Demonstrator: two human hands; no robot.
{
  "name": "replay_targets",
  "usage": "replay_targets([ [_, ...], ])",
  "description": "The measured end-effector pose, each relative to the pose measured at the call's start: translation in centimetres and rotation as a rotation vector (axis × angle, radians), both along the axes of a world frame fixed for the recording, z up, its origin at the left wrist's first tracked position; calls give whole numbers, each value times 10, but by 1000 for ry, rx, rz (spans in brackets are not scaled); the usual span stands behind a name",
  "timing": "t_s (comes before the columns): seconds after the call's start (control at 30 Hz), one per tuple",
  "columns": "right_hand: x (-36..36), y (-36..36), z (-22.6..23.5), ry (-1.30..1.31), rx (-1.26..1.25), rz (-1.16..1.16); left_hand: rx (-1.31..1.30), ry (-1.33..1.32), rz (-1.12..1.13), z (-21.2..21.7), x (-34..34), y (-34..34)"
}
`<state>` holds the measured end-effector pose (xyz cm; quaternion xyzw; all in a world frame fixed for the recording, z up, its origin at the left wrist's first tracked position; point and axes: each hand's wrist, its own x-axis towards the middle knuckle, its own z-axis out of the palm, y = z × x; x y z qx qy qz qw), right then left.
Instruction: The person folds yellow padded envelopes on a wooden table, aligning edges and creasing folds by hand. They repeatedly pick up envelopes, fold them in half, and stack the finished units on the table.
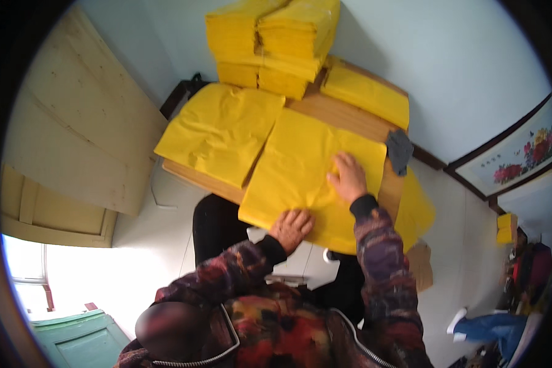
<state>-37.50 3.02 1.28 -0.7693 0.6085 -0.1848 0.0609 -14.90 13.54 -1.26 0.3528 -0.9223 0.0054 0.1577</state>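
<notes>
A large yellow paper sheet (pixel 306 153) lies across the wooden table (pixel 331 107), its near edge hanging over toward my lap. My left hand (pixel 291 230) rests palm down on that near edge, fingers stretched out. Farther right, my right hand (pixel 349 178) touches the top of the same sheet, its thumb apart from slightly bent fingers. Neither hand visibly grips anything. To the left lies another creased yellow sheet or flat pile (pixel 221 129); how many layers it has I cannot tell.
Tall stacks of folded yellow paper (pixel 288 37) stand at the back against the wall. A lower yellow stack (pixel 368 95) sits right of them. A dark grey cloth (pixel 399 152) lies at the table's right edge. More yellow paper (pixel 416 208) shows below that side.
</notes>
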Motion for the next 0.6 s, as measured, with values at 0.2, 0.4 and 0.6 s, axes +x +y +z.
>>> replay_targets([
  [0.2,-28,35,16,-347,-51,18,-1,-10,-19,-3,1,-1],
  [0.4,-47,102,24,-437,101,-62,36,-62,-12,3,1,-2],
  [0.6,-59,165,39,-578,111,-152,49,-21,-24,1,2,-5],
])
